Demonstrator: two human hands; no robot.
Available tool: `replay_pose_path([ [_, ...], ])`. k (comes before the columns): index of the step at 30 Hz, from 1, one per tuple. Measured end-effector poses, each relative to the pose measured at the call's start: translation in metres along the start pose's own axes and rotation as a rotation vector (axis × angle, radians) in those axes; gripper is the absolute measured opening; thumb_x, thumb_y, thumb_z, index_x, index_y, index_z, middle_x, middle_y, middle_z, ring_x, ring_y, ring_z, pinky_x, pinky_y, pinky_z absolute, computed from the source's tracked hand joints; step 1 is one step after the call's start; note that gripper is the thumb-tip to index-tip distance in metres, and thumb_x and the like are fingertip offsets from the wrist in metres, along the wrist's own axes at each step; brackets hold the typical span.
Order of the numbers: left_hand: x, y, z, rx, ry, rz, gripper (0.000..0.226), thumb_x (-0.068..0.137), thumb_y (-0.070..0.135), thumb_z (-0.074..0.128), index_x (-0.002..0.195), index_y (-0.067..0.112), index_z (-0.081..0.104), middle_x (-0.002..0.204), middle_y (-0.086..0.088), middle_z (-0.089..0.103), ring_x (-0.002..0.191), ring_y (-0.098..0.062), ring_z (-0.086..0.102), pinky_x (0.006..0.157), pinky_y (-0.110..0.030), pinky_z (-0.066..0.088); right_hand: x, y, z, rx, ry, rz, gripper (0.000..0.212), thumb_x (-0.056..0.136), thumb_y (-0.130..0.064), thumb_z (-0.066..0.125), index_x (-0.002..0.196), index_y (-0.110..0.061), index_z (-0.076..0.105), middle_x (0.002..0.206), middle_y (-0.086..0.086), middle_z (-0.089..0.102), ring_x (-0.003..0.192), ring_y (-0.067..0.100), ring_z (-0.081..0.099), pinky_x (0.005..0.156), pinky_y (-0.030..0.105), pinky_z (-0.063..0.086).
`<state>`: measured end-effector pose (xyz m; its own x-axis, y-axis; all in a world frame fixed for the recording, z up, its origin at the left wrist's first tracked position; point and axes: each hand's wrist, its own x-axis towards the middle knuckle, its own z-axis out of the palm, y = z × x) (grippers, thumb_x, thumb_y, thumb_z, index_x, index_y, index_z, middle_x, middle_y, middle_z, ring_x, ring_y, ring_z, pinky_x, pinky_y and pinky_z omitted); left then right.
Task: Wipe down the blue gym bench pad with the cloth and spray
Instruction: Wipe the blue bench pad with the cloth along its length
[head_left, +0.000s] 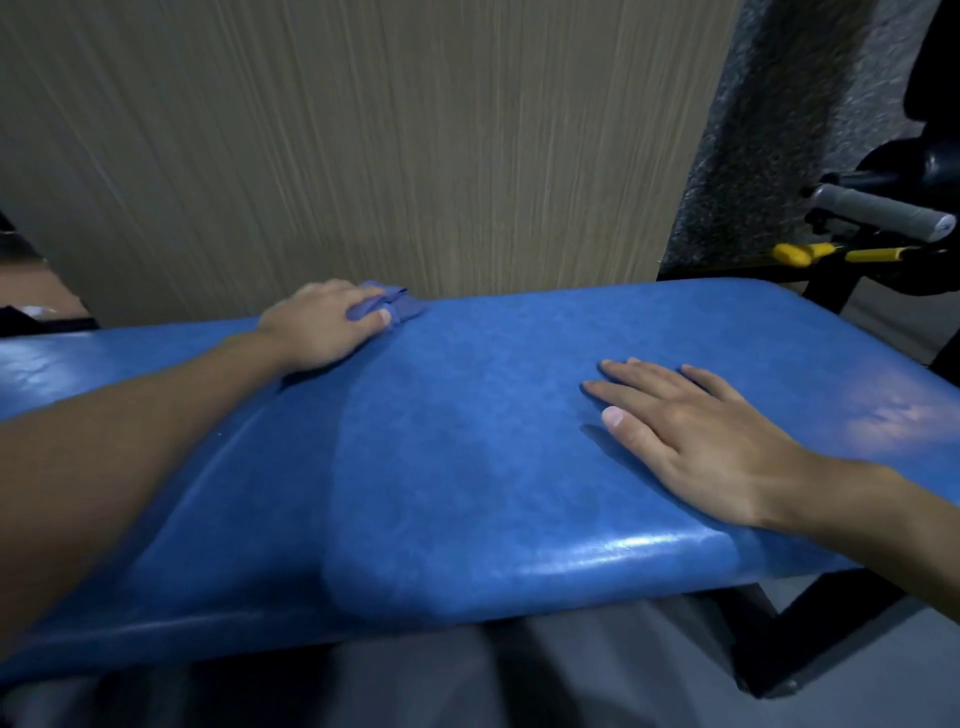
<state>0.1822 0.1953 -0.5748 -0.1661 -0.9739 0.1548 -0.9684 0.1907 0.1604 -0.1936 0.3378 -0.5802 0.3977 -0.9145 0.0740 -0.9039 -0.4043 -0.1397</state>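
The blue gym bench pad (467, 441) stretches across the view from left to right. My left hand (317, 325) is at the pad's far edge, pressing down a bunched blue cloth (395, 304) that sticks out past my fingers. My right hand (696, 441) lies flat on the pad to the right, palm down, fingers spread and holding nothing. A darker damp-looking band runs across the pad between my hands. No spray bottle is in view.
A beige wood-grain panel (363, 145) stands right behind the bench. At the right are a grey-wrapped handle (883, 210), yellow parts (795, 253) and the black frame (779, 639) of the bench. Grey floor shows below the pad's near edge.
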Motion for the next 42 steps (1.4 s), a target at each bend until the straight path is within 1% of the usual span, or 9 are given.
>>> replay_pose_path([
  [4, -0.009, 0.019, 0.001, 0.071, 0.043, 0.035, 0.048, 0.097, 0.059, 0.032, 0.142, 0.045, 0.042, 0.145, 0.009, 0.05, 0.135, -0.022, 0.04, 0.109, -0.042, 0.034, 0.0, -0.002, 0.0, 0.004, -0.017, 0.022, 0.084, 0.074, -0.071, -0.012, 0.147, -0.046, 0.021, 0.158, -0.025, 0.009, 0.144, -0.006, -0.002, 0.12, 0.033, 0.0],
  [8, -0.056, 0.073, -0.001, 0.017, 0.034, 0.312, 0.058, 0.089, 0.067, 0.024, 0.14, 0.046, 0.043, 0.143, 0.02, 0.047, 0.136, -0.011, 0.038, 0.112, -0.036, 0.032, 0.001, -0.002, 0.0, -0.015, -0.02, 0.034, 0.083, 0.073, -0.072, -0.011, 0.146, -0.048, 0.023, 0.156, -0.027, 0.011, 0.143, -0.007, 0.001, 0.12, 0.032, 0.0],
  [10, -0.09, 0.109, 0.001, 0.029, 0.008, 0.484, 0.062, 0.086, 0.069, 0.022, 0.141, 0.047, 0.043, 0.147, 0.017, 0.044, 0.137, -0.009, 0.034, 0.112, -0.03, 0.027, 0.003, -0.004, -0.003, 0.022, -0.005, 0.052, 0.087, 0.074, -0.075, -0.01, 0.142, -0.044, 0.035, 0.153, -0.023, 0.025, 0.143, -0.002, 0.014, 0.119, 0.035, 0.008],
  [14, -0.142, 0.152, 0.003, -0.022, 0.022, 0.795, 0.051, 0.094, 0.061, 0.033, 0.142, 0.047, 0.04, 0.149, 0.014, 0.041, 0.138, -0.01, 0.033, 0.113, -0.029, 0.026, 0.018, -0.017, -0.022, 0.224, 0.213, 0.108, 0.087, 0.085, -0.067, 0.002, 0.121, -0.01, 0.058, 0.127, 0.006, 0.062, 0.122, 0.024, 0.051, 0.107, 0.045, 0.033],
  [19, -0.118, 0.134, -0.001, -0.07, -0.068, 0.738, 0.051, 0.094, 0.066, 0.036, 0.143, 0.049, 0.037, 0.147, 0.019, 0.037, 0.136, -0.003, 0.031, 0.11, -0.027, 0.031, 0.022, -0.026, -0.018, 0.147, 0.108, 0.085, 0.071, 0.092, -0.063, 0.003, 0.143, -0.03, 0.04, 0.151, -0.011, 0.039, 0.141, 0.007, 0.028, 0.117, 0.043, 0.019],
  [24, -0.051, 0.057, 0.0, -0.071, -0.069, 0.399, 0.067, 0.082, 0.078, 0.026, 0.14, 0.048, 0.042, 0.145, 0.016, 0.042, 0.137, -0.006, 0.033, 0.114, -0.027, 0.024, 0.014, -0.015, 0.001, -0.011, -0.058, 0.064, 0.081, 0.078, -0.073, -0.011, 0.149, -0.045, 0.016, 0.16, -0.021, 0.007, 0.146, 0.0, 0.0, 0.119, 0.034, -0.001],
  [30, -0.008, -0.014, -0.002, 0.06, 0.014, 0.067, 0.062, 0.089, 0.071, 0.026, 0.143, 0.044, 0.04, 0.144, 0.007, 0.049, 0.134, -0.021, 0.041, 0.11, -0.04, 0.032, 0.013, -0.019, 0.003, -0.016, -0.048, 0.081, 0.064, 0.088, -0.063, 0.005, 0.149, -0.045, 0.017, 0.16, -0.021, 0.005, 0.146, -0.001, -0.003, 0.12, 0.035, -0.002],
  [35, -0.056, 0.047, -0.005, 0.055, 0.01, 0.204, 0.056, 0.09, 0.067, 0.025, 0.141, 0.049, 0.04, 0.143, 0.02, 0.045, 0.137, -0.011, 0.035, 0.108, -0.035, 0.033, 0.013, -0.018, 0.003, 0.014, -0.053, 0.087, 0.068, 0.086, -0.066, 0.0, 0.148, -0.045, 0.02, 0.159, -0.022, 0.007, 0.145, -0.002, -0.001, 0.12, 0.036, -0.001],
  [42, -0.167, 0.144, 0.0, -0.004, 0.035, 0.777, 0.05, 0.095, 0.061, 0.037, 0.142, 0.046, 0.042, 0.151, 0.008, 0.043, 0.139, -0.015, 0.036, 0.115, -0.033, 0.028, 0.014, -0.016, -0.004, 0.261, 0.172, 0.128, 0.077, 0.084, -0.066, 0.004, 0.146, -0.032, 0.035, 0.15, -0.013, 0.039, 0.141, 0.004, 0.028, 0.118, 0.042, 0.019],
])
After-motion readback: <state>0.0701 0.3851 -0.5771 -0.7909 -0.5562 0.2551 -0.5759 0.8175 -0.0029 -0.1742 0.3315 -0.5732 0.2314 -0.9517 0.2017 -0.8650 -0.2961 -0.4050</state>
